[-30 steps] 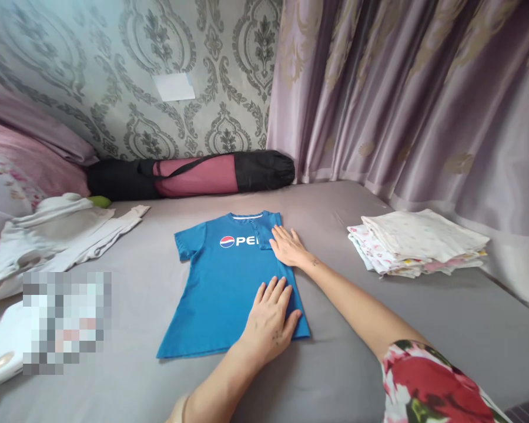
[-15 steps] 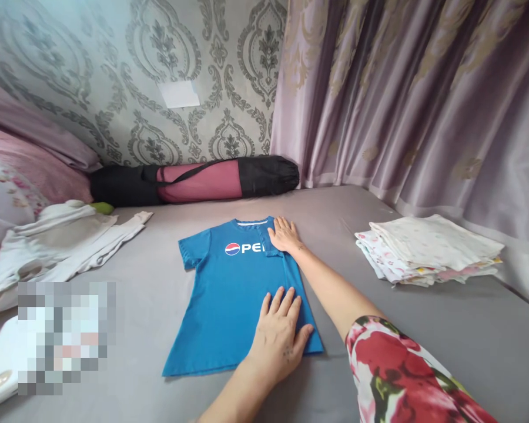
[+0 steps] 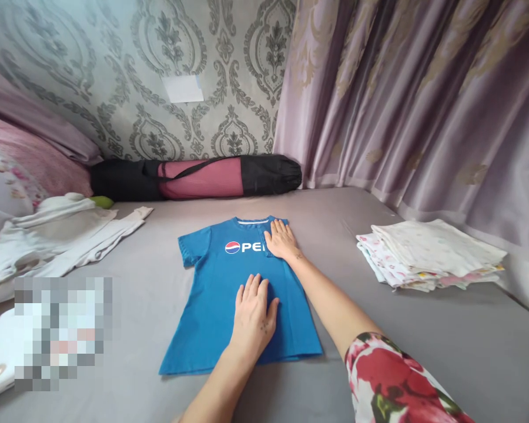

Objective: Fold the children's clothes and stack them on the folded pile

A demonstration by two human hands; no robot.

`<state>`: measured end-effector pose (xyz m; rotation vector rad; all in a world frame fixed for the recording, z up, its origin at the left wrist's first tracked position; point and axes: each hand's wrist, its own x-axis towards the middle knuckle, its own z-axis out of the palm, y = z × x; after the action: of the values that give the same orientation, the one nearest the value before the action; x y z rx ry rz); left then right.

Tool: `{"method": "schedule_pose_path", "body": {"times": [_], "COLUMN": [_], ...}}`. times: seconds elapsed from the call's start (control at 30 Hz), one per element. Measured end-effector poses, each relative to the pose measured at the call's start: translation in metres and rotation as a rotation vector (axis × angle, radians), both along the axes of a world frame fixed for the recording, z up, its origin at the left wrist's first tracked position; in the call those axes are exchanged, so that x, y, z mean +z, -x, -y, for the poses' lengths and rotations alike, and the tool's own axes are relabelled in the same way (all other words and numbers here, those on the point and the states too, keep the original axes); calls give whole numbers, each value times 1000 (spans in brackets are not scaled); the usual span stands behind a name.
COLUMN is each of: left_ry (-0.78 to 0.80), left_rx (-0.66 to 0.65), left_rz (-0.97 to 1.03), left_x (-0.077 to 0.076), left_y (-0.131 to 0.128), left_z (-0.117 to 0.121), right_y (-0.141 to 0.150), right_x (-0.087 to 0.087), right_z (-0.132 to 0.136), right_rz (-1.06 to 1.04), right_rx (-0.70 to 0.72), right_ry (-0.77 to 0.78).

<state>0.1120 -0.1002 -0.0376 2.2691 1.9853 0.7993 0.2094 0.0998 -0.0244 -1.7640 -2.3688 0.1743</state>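
Observation:
A blue T-shirt (image 3: 220, 311) with a round logo and white letters lies flat on the grey bed sheet, its neck towards the wall. Its right sleeve is folded inward over the chest and covers the end of the lettering; the left sleeve sticks out. My right hand (image 3: 281, 239) lies flat with fingers extended on the folded sleeve near the shoulder. Over the middle of the shirt's body, my left hand (image 3: 254, 317) is spread palm down. Neither hand grips the cloth.
A stack of folded light cloths (image 3: 436, 252) sits to the right. Crumpled white clothes (image 3: 57, 235) lie at the left, above a white object (image 3: 4, 346) partly blurred out. A black and pink long bag (image 3: 203, 176) rests against the wall beside the purple curtain (image 3: 379, 106).
My left hand has slid left from the shirt's right side to its middle. My right hand has shifted slightly left on the folded sleeve.

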Motion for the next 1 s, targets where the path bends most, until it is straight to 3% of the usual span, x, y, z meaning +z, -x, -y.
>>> {"method": "schedule_pose_path", "body": {"times": [0.3,0.5,0.63,0.77,1.0], "left_ry": [-65,-119,-134,-134,-143], "left_rx": [8,24,27,15,14], "left_rz": [62,73,72,66,45], "left_x": [-2,-5,-7,-8,-8], "left_y": [4,3,3,5,5], "left_z": [-4,-4,-5,-6,-6], "right_y": [-4,10,33,49,59], "right_x": [1,23,35,32,23], "right_z": [-4,6,13,11,12], "right_rz": [-24,-32,-49,-46,-29], "right_rx": [9,-7,-75,-185,-224], "right_ry": [11,-105,-16,30,-56]}}
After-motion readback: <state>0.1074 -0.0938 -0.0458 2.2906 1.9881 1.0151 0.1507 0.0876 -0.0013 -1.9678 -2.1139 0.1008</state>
